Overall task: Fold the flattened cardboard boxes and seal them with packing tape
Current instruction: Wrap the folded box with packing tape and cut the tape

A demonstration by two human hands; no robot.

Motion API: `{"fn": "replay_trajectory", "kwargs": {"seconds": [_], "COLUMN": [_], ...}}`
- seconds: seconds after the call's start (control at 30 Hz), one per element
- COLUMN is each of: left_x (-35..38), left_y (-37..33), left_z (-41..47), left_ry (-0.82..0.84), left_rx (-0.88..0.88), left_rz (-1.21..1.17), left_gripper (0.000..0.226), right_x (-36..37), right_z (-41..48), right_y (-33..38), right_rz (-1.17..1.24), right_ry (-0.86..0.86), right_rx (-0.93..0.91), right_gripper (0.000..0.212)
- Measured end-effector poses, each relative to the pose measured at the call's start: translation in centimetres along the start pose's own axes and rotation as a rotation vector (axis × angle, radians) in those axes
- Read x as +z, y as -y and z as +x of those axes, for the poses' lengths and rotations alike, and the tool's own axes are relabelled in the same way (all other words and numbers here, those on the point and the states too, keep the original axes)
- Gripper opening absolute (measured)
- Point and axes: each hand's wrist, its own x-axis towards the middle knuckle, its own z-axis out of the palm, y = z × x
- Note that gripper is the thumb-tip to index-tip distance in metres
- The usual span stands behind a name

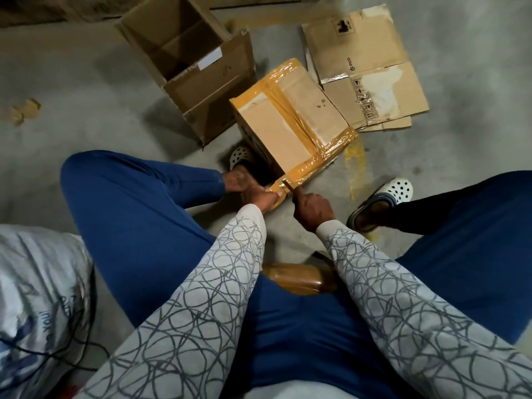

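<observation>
Person is sitting on the concrete floor (72, 96), legs spread, blue trousers, white clogs. Taped cardboard box (288, 116) is sitting just above frame centre, between the feet, with its top seam and edges covered in yellow-brown packing tape and its 7 o'clock corner pointing at the hands. Left hand (254, 197) is reaching to that corner, fingers pressed together and pinching the loose tape strip (280, 188) that is running off the box corner. Right hand (312, 210) is sitting just beside it at 3 o'clock, fingers curling round the handle of a thin dark blade (288, 189) with the index finger lying straight along it; the blade tip is touching the tape strip between the left-hand fingers and the box. Packing tape roll (299, 279) is lying on its side at 6 o'clock from the hands, between the thighs, partly hidden by the right sleeve. Open cardboard box (187, 61) is standing at 11 o'clock from the taped box, flaps up, a divider showing inside, near but not clearly touching it. Flattened cardboard boxes (365, 61) are lying at 2 o'clock on the floor, stacked, with their near edge against the taped box. Left clog (241, 156) is sitting against the box's 8 o'clock side; right clog (385, 197) is well apart at 4 o'clock. White printed sack (37, 283) is lying at frame 8 o'clock with a black cable (86, 341) running across it.
</observation>
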Motion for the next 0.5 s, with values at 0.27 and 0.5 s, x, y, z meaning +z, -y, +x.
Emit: {"fn": "replay_trajectory", "kwargs": {"seconds": [0.27,0.5], "left_x": [-2.4,-2.7], "left_y": [-1.4,-0.2], "left_z": [-1.1,-1.3], "left_ry": [0.167,0.047], "left_rx": [0.003,-0.046], "left_rz": [0.022,0.087], "left_gripper": [0.059,0.066], "right_x": [-4.3,0.7], "right_z": [1.7,-1.7], "right_y": [1.9,-3.4], "right_rz": [0.137,-0.285], "right_ry": [-0.238,0.633], "right_rx": [-0.038,0.179], "right_gripper": [0.031,0.04]}}
